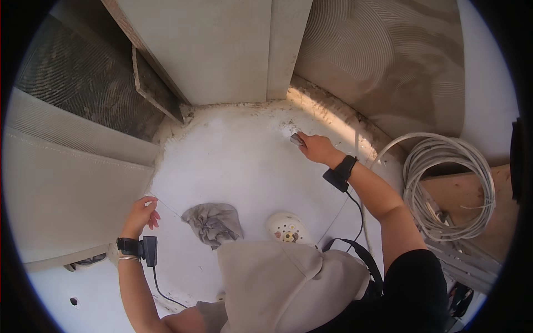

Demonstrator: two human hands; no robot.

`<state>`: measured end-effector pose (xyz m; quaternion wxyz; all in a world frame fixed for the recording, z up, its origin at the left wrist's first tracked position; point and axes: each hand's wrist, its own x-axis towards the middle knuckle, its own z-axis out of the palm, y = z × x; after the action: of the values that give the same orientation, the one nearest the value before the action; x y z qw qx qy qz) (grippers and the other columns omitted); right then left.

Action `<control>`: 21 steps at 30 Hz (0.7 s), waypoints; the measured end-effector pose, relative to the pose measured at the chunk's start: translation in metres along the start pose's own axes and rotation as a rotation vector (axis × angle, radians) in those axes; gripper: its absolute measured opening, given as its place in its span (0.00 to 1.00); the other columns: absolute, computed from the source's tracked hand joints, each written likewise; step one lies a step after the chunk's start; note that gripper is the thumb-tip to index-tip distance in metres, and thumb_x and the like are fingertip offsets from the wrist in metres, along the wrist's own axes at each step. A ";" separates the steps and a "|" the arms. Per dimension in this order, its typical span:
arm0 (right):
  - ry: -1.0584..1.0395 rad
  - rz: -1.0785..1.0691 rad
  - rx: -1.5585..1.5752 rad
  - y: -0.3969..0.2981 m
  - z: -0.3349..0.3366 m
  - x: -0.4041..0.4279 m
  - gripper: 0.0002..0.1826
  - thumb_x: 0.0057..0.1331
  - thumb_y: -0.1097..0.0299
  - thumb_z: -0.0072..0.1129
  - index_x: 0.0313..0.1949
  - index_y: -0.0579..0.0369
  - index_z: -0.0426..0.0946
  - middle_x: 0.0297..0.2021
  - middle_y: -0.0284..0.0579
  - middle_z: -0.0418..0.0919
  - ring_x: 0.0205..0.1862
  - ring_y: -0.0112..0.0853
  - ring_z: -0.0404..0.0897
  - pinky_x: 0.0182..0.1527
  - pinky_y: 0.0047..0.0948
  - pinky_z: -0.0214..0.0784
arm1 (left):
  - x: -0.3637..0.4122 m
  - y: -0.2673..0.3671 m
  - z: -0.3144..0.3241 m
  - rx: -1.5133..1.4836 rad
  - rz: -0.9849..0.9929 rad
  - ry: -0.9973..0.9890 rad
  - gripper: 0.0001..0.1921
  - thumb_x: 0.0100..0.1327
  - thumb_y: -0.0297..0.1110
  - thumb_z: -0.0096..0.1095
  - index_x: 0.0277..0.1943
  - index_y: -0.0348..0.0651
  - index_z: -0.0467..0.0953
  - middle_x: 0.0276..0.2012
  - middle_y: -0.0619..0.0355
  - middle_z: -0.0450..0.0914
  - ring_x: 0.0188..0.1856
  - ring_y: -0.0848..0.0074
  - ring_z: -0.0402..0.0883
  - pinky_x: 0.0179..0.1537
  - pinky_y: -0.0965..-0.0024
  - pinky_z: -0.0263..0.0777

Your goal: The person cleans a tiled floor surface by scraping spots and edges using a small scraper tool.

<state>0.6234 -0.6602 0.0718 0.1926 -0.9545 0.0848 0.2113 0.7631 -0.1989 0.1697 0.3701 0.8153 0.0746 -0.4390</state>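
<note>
My right hand (318,148) grips a small grey scraper-like tool (297,139), its far end close to the white floor (233,166) beside scattered dark crumbs (290,125). What kind of tool it is cannot be told for sure, as my fingers cover part of it. My left hand (144,214) is raised at the left with loosely curled fingers and nothing in it. Between my left hand and my shoe lies a crumpled grey cloth (214,224) on the floor. A white clog with charms (289,228) shows in front of my knee.
Wall panels with combed adhesive stand at the upper right (387,62) and left (75,79). A pale panel (208,50) rises straight ahead, with dirt along its foot. On the right, a coil of pale cable (479,175) rests by a brown board (501,208). Sunlight crosses the floor's edge.
</note>
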 end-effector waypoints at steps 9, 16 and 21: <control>0.327 0.256 0.310 -0.016 0.075 -0.018 0.21 0.58 0.66 0.44 0.52 0.50 0.62 0.24 0.54 0.74 0.29 0.46 0.74 0.31 0.40 0.66 | 0.111 0.062 0.130 -0.309 0.048 -0.212 0.14 0.57 0.35 0.47 0.39 0.31 0.70 0.22 0.52 0.73 0.21 0.73 0.73 0.22 0.76 0.67; 0.307 0.341 0.286 -0.020 0.073 -0.024 0.17 0.58 0.64 0.45 0.47 0.50 0.67 0.22 0.49 0.74 0.23 0.43 0.74 0.25 0.38 0.67 | 0.135 0.085 0.231 -0.342 -0.164 -0.554 0.15 0.56 0.36 0.48 0.37 0.29 0.70 0.24 0.50 0.73 0.27 0.69 0.76 0.31 0.71 0.73; 0.321 0.310 0.234 -0.015 0.077 -0.018 0.18 0.59 0.62 0.44 0.48 0.50 0.66 0.22 0.48 0.74 0.23 0.42 0.75 0.24 0.38 0.67 | 0.136 0.109 0.253 -0.315 -0.215 -0.661 0.20 0.57 0.40 0.47 0.42 0.28 0.66 0.25 0.47 0.73 0.30 0.65 0.77 0.34 0.67 0.74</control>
<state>0.5826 -0.6137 0.0207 0.2513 -0.9226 0.2834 0.0727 0.7270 -0.4738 0.0378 0.4467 0.5503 0.1029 -0.6979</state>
